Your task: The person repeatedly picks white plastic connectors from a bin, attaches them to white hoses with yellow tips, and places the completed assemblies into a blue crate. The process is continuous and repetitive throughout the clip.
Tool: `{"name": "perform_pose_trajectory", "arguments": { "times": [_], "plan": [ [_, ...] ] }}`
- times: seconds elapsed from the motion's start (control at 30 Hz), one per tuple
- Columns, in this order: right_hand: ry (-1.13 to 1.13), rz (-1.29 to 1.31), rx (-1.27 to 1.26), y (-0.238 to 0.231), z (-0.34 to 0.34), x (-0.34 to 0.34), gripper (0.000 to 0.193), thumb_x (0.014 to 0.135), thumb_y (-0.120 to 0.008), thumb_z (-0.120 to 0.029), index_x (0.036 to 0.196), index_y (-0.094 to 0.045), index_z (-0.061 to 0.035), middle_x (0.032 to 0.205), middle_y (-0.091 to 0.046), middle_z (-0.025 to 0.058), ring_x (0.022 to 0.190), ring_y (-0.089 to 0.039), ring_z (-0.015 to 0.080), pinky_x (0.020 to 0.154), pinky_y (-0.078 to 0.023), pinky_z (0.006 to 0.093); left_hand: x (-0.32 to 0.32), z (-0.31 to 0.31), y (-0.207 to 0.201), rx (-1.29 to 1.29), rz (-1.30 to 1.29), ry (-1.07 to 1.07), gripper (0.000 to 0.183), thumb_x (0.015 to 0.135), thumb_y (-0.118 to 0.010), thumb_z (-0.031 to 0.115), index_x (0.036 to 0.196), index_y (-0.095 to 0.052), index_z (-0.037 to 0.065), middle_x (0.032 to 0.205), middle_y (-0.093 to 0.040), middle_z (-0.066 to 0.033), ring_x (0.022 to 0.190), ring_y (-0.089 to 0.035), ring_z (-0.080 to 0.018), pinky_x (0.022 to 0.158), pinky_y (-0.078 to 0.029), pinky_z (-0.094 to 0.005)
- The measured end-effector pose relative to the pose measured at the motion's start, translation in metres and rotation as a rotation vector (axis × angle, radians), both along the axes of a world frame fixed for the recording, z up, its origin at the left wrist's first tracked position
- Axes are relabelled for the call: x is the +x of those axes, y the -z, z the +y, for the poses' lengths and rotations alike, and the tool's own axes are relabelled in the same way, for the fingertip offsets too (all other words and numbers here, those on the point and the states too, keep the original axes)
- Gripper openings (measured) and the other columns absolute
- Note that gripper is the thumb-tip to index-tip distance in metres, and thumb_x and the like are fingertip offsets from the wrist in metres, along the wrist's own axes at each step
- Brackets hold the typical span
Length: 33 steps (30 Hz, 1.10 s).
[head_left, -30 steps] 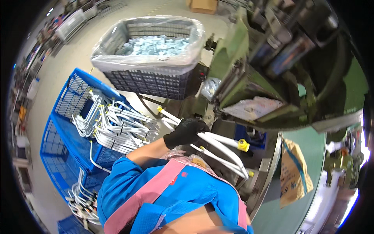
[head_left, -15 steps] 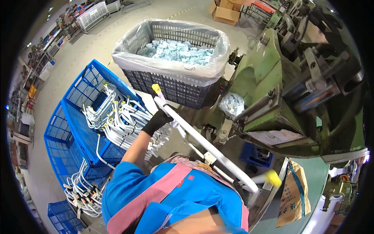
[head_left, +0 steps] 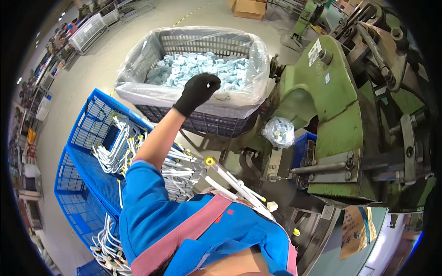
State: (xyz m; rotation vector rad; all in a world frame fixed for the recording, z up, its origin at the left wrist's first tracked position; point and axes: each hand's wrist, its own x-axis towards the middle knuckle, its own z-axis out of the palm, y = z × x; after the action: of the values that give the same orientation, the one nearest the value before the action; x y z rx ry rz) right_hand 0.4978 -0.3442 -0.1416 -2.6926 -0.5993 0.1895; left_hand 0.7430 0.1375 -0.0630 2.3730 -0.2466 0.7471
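My left hand (head_left: 199,93), in a black glove, is raised over the near rim of a dark crate (head_left: 193,120) lined with clear plastic. Its fingers are curled together. A small pale spot shows between them, too small to name. Behind it, many light blue plastic pieces (head_left: 184,66) lie in the crate. Close to my body a white tubular frame (head_left: 235,181) leans, with a yellow cap (head_left: 209,161) at its upper end; its lower part is hidden by my blue shirt and pink apron strap. My right hand is out of sight.
To the left, blue crates (head_left: 76,138) hold bundles of white bent tubes (head_left: 122,147). A large green machine (head_left: 336,110) stands at the right, with a clear bag of small parts (head_left: 278,132) beside it. A brown paper sack (head_left: 357,232) lies on the green table.
My left hand has let go of the white tubular frame and moved up and forward over the crate. The frame now sits lower, nearer my body. The view has shifted slightly.
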Motion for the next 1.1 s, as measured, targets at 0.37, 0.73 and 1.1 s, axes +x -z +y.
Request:
{"name": "perform_pose_trajectory", "arguments": {
  "times": [0.37,0.73,1.1],
  "plan": [
    [0.302,0.110,-0.250,-0.004,0.013,-0.046,0.024,0.073,-0.062,-0.024,0.095,-0.071,-0.0203,0.076,-0.066,0.0071,0.067,-0.065,0.0269,0.057,-0.049,0.0390,0.188,0.036,0.111,0.714,0.330,-0.045,0.015,0.072,-0.066,0.020,0.086,-0.068,0.015,0.092,-0.062,-0.0113,0.086,-0.063,-0.0297,0.071,-0.050,-0.0440],
    [0.309,0.083,-0.186,0.005,0.019,-0.038,0.029,0.074,-0.059,-0.020,0.101,-0.069,-0.0230,0.087,-0.069,0.0046,0.076,-0.067,0.0252,0.062,-0.050,0.0368,0.218,0.071,0.094,-0.456,0.380,-0.010,0.013,0.066,-0.063,0.012,0.070,-0.062,0.000,0.057,-0.059,-0.0125,0.053,-0.053,-0.0145,0.054,-0.044,-0.0328],
    [0.289,0.072,-0.149,-0.021,0.033,-0.005,0.025,0.075,-0.062,-0.023,0.099,-0.068,-0.0223,0.082,-0.067,0.0043,0.073,-0.066,0.0246,0.059,-0.048,0.0374,0.157,0.089,0.085,0.461,0.896,0.087,0.030,0.078,-0.063,0.030,0.071,-0.066,0.002,0.064,-0.062,-0.0128,0.055,-0.061,-0.0237,0.055,-0.048,-0.0376]
  ]
}}
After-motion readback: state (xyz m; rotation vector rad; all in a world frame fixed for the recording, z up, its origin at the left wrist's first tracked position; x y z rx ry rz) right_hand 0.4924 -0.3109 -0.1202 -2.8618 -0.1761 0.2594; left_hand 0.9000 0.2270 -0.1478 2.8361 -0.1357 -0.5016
